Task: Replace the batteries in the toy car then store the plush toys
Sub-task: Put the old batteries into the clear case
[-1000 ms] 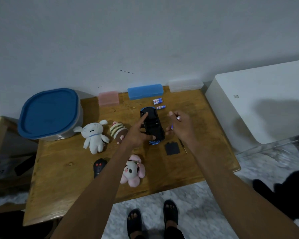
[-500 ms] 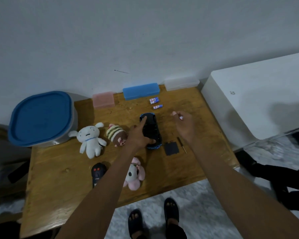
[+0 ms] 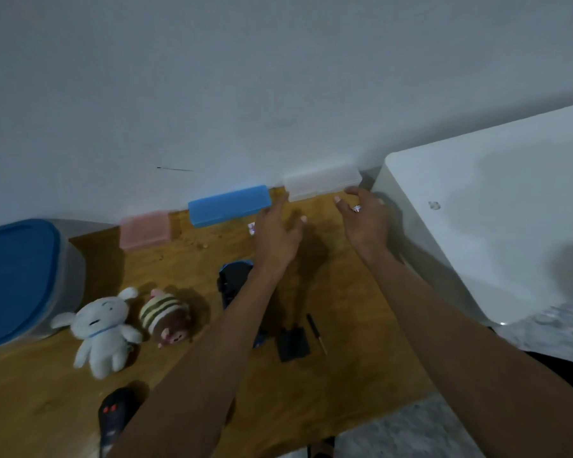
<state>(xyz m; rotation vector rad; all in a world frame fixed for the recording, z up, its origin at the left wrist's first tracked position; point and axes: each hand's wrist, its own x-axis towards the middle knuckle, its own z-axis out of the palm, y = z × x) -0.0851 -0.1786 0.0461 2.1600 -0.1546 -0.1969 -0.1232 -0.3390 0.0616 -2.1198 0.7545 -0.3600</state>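
The black toy car with blue trim (image 3: 233, 282) lies on the wooden desk (image 3: 344, 325), partly hidden under the left forearm. Its flat black battery cover (image 3: 293, 343) lies just beside it, with a thin black screwdriver (image 3: 315, 332) next to that. The left hand (image 3: 278, 236) reaches with straight, spread fingers toward the clear plastic case (image 3: 321, 181) by the wall, holding nothing. The right hand (image 3: 366, 223) is near the same case, fingers curled round a small battery (image 3: 357, 208). Another battery (image 3: 252, 228) peeks out beside the left hand. A white bunny plush (image 3: 101, 328), a striped brown plush (image 3: 166, 317) and a black remote control (image 3: 113, 414) lie left of the car. A blue case (image 3: 229, 204), a pink case (image 3: 144, 229) and a blue-lidded tub (image 3: 17, 276) stand further off.
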